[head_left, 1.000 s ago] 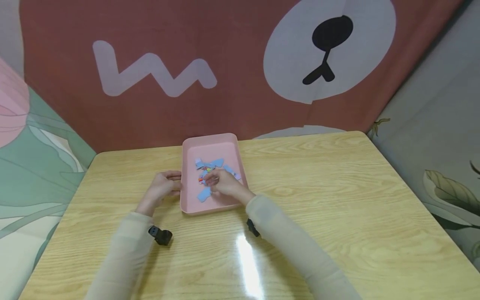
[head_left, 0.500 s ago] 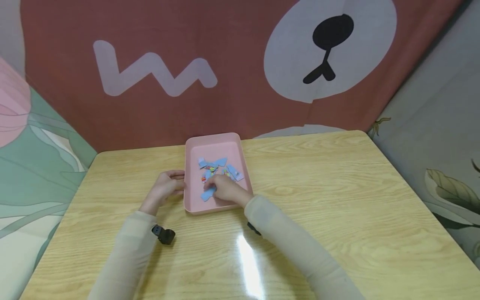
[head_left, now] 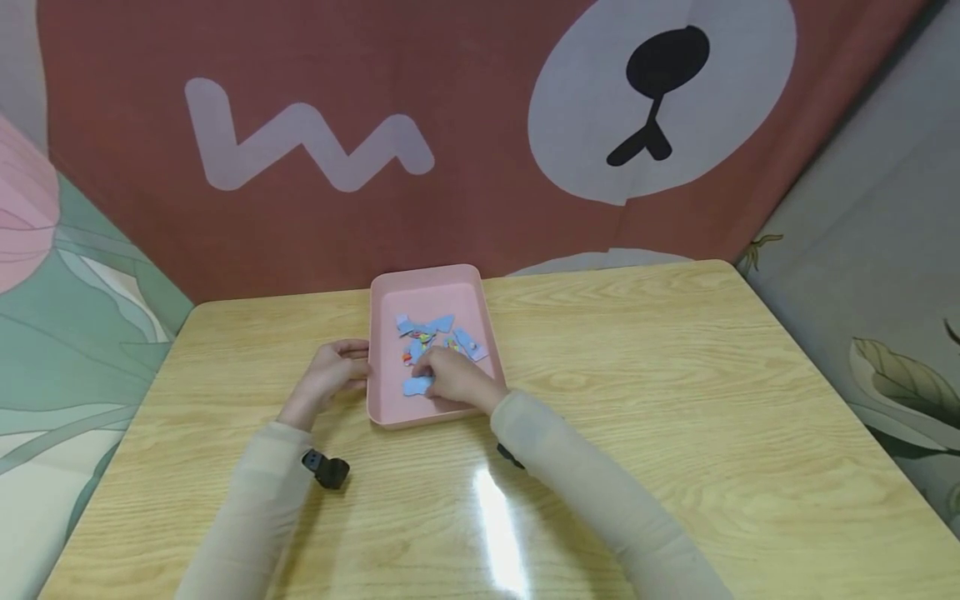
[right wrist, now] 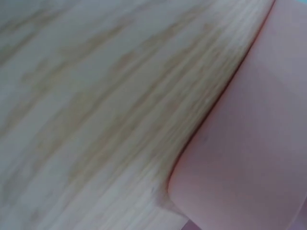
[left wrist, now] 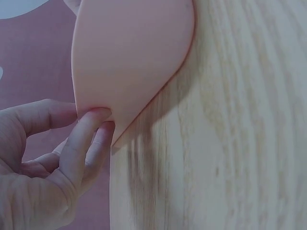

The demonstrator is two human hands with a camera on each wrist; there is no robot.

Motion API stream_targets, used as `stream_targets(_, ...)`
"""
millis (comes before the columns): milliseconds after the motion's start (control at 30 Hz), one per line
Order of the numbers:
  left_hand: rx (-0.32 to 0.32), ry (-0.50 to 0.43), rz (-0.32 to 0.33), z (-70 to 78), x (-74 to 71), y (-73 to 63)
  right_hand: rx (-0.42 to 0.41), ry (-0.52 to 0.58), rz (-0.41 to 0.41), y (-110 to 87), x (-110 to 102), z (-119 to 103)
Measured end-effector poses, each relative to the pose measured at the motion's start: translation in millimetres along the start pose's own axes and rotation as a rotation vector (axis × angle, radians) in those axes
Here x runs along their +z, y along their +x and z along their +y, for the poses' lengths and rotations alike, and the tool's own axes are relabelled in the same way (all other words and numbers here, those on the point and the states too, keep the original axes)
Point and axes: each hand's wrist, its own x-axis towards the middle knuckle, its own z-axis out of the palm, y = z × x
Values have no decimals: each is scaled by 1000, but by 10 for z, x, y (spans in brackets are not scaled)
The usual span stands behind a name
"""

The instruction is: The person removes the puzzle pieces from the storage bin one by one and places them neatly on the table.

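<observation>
A pink tray point(head_left: 381, 404) holds several flat, irregular light-blue puzzle pieces point(head_left: 442, 323), some with bright coloured print. My left hand point(head_left: 327, 375) lies against the tray's left side. In the left wrist view, the left hand's bent fingers point(left wrist: 79, 143) touch the outer wall near the rim. My right hand point(head_left: 450, 375) reaches into the tray over its near right part, fingers curled down at the right end of a blue puzzle piece point(head_left: 416, 386), which they pinch. Its fingertips are hidden under the hand. The right wrist view shows the tray's outer wall point(right wrist: 240, 158), not the hand.
The tray stands on a wood-grain table point(head_left: 675, 392), close to its back edge. A red-brown cloth point(head_left: 480, 225) with a printed animal muzzle hangs behind. Small black cameras point(head_left: 327, 470) are worn at the wrists. Light glares off the table's near middle point(head_left: 498, 525).
The tray has shifted slightly right with my left hand at its side. My right hand has come down onto the near blue puzzle piece, which has turned from slanted to level.
</observation>
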Motion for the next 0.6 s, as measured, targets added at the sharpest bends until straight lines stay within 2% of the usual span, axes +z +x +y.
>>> stream_targets(167,-5,-1,0,-2,4,-3,14,-14,7,-25,-11,11)
stream_targets(300,-3,1,-2,-5,0,-10,26,21,18,-28,-31,28)
stream_targets(433,-6,0,-1,-5,4,-10,22,90,21,-24,-76,67)
stream_targets(600,-5,1,-5,0,3,-19,33,227,37,-32,-185,113)
